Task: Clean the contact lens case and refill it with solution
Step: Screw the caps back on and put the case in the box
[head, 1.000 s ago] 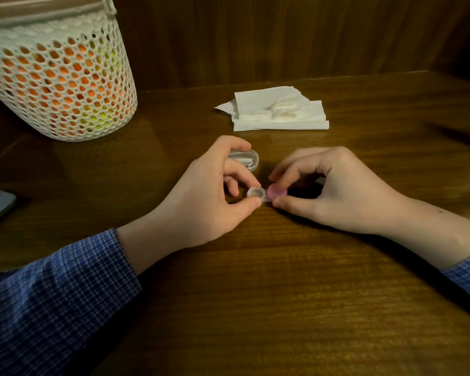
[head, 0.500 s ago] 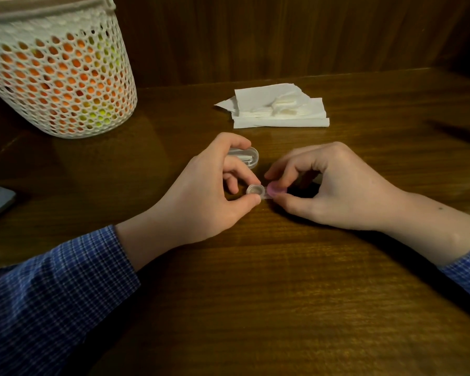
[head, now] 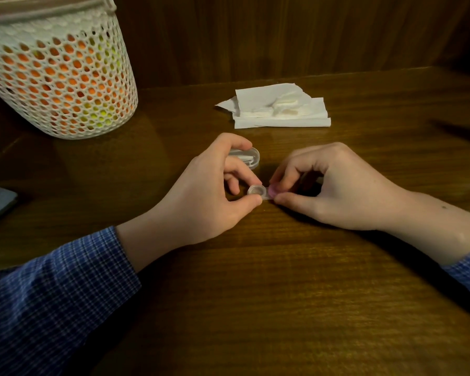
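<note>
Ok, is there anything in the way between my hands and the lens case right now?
Nothing visible. The left hand already pinches the open clear well of the lens case, and the right hand grips its pink cap. The small clear box sits behind, apart.

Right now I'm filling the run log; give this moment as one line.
left hand: pinches small clear plastic lens case | right hand: pinches round pink cap | surface: brown wooden table

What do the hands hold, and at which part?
Left hand pinches the small clear contact lens case at its open well; right hand pinches its pink cap.
</note>
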